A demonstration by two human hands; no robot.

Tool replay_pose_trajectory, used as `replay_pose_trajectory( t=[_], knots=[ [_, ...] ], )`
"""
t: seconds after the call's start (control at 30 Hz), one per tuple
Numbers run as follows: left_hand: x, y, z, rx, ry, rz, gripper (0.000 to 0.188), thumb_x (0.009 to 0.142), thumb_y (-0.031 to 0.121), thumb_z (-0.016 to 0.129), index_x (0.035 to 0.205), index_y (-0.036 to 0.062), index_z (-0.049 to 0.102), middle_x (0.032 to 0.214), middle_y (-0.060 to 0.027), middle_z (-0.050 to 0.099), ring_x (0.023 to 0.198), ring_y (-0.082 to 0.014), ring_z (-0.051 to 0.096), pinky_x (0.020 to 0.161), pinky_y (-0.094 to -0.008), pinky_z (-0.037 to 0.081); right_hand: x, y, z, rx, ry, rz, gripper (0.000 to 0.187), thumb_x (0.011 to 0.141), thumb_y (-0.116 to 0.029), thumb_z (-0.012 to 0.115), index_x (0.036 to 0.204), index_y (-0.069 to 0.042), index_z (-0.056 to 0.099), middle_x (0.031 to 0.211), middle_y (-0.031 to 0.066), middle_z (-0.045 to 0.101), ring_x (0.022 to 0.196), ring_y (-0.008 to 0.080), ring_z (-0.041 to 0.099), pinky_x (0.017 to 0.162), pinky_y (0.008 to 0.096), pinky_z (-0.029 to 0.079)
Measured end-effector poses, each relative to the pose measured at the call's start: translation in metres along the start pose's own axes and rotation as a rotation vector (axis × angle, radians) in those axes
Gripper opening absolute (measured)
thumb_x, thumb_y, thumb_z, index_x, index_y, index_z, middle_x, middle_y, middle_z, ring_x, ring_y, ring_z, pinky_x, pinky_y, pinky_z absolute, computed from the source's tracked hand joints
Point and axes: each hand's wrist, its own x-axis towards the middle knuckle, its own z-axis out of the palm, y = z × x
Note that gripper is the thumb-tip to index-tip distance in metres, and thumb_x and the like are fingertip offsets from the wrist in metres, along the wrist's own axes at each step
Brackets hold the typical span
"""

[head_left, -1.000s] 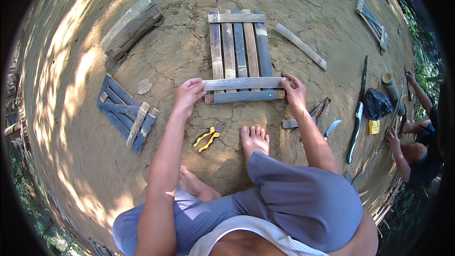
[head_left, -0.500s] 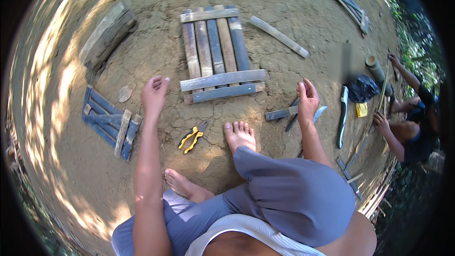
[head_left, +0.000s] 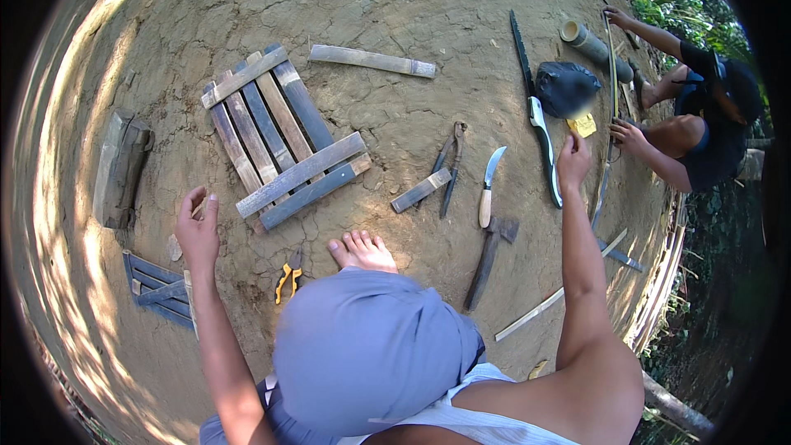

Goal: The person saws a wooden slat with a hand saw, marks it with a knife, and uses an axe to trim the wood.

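Head view: showing left hand [head_left: 198, 228] empty, half-curled, near the rack's [head_left: 284, 115] lower left. With right hand [head_left: 574, 165] narrow at the packet [head_left: 583, 124], well right of the rack; cannot tell if gripping.

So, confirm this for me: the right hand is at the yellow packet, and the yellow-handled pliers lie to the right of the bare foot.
Not quite: the head view shows the yellow-handled pliers lying to the left of the bare foot. The right hand is indeed at the yellow packet.
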Motion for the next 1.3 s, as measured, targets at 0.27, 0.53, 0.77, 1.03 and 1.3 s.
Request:
replay_pose_trajectory(
  t=[0.27,0.53,0.77,1.03,1.3],
  knots=[
    [-0.029,-0.021,-0.050,0.057,0.114,-0.139,0.033,0.096,0.021,0.073,0.120,-0.0007,0.069,0.110,-0.0132,0.075,0.102,-0.0210,0.072,0.088,-0.0340,0.057,0.173,0.081,0.136,-0.653,-0.642,-0.267,0.033,0.085,-0.021,0.058,0.112,-0.007,0.071,0.110,0.0244,0.072,0.103,0.0444,0.069,0.090,0.0527,0.054],
    [-0.109,0.033,0.022,0.182,0.286,0.052,0.016,0.093,0.018,0.072,0.101,0.0041,0.073,0.093,-0.0122,0.075,0.088,-0.0278,0.073,0.080,-0.0381,0.056,0.250,0.153,0.163,-0.601,-0.575,-0.312,0.041,0.096,-0.028,0.058,0.127,-0.003,0.067,0.110,0.0229,0.074,0.102,0.0404,0.069,0.090,0.0476,0.053],
    [-0.136,0.069,0.079,-0.007,0.253,0.110,0.013,0.088,0.015,0.075,0.094,0.0047,0.073,0.089,-0.0131,0.073,0.084,-0.0330,0.069,0.076,-0.0413,0.055,0.247,0.132,0.159,-0.520,-0.669,-0.259,0.045,0.094,-0.033,0.061,0.127,-0.003,0.067,0.114,0.0242,0.072,0.106,0.0411,0.069,0.091,0.0483,0.052],
    [-0.142,0.069,0.083,-0.109,0.314,0.050,0.011,0.089,0.011,0.074,0.097,0.0034,0.073,0.089,-0.0143,0.073,0.084,-0.0326,0.071,0.074,-0.0396,0.055,0.229,0.098,0.163,-0.490,-0.791,-0.155,0.055,0.091,-0.047,0.067,0.123,-0.002,0.071,0.119,0.0258,0.071,0.113,0.0414,0.067,0.095,0.0503,0.050],
    [-0.126,0.077,0.088,-0.262,0.268,0.060,0.011,0.090,0.012,0.072,0.096,0.0024,0.071,0.088,-0.0122,0.073,0.084,-0.0322,0.070,0.074,-0.0404,0.055,0.191,0.004,0.089,-0.563,-0.459,-0.170,0.027,0.084,-0.027,0.072,0.104,-0.012,0.080,0.105,0.0195,0.076,0.101,0.0380,0.072,0.090,0.0472,0.055]
  ],
)
